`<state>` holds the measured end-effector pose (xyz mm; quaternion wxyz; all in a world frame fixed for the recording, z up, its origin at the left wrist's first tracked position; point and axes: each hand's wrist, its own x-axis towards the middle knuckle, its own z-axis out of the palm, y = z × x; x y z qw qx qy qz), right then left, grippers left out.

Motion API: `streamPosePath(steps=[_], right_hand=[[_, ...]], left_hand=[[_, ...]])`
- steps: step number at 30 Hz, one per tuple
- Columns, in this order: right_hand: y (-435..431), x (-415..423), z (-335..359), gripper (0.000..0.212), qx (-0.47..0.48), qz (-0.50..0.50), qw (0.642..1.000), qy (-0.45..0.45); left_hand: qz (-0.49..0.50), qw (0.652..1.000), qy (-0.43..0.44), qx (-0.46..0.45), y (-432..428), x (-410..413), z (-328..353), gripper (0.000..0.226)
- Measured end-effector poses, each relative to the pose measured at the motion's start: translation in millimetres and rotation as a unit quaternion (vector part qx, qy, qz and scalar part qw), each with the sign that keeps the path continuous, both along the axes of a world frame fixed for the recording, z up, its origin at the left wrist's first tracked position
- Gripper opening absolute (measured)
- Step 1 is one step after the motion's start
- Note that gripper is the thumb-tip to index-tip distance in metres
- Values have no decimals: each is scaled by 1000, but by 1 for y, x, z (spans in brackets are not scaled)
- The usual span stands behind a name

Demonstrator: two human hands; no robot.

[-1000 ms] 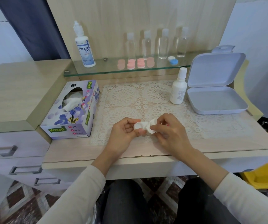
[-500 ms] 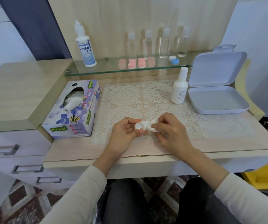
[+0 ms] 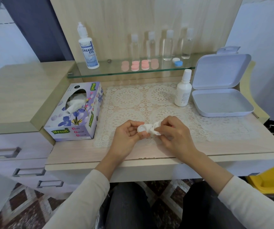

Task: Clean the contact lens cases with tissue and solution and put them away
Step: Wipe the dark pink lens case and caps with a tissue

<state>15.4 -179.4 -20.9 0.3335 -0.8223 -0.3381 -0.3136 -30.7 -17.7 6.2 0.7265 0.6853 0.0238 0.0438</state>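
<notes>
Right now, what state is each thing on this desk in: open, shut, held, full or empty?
White case: uncapped, held in both hands.
Tissue: pressed to the case by the right hand.
Left hand: gripping the case.
Box: lid open, empty.
Small bottle: capped, upright.
Solution bottle: capped, upright on the shelf.
Tissue box: open, tissue sticking out.
Pink cases: capped, on the shelf.

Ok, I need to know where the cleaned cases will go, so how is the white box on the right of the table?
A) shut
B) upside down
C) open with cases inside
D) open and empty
D: the white box has its lid raised, and its bare tray shows nothing inside.
</notes>
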Motion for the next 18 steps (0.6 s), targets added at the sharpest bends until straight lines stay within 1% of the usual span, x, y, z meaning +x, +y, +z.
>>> streamPosePath(steps=[2,5,8,11,14,18], right_hand=[[0,-1,0,9,-5,6,1000,6],[0,-2,-1,26,-22,3,999,31],[0,-4,-1,25,-15,-3,999,50],[0,-4,0,16,22,-4,998,51],[-3,-5,4,18,82,-8,995,50],[-5,-4,9,20,155,-51,985,50]], left_hand=[[0,1000,2,-2,0,0,0,25],[0,1000,3,-1,-1,-1,1,26],[4,1000,1,1,-1,-1,1,27],[10,1000,-2,4,-2,-1,0,25],[17,1000,-5,1,-1,-2,0,24],[15,999,-8,41,-4,-2,0,27]])
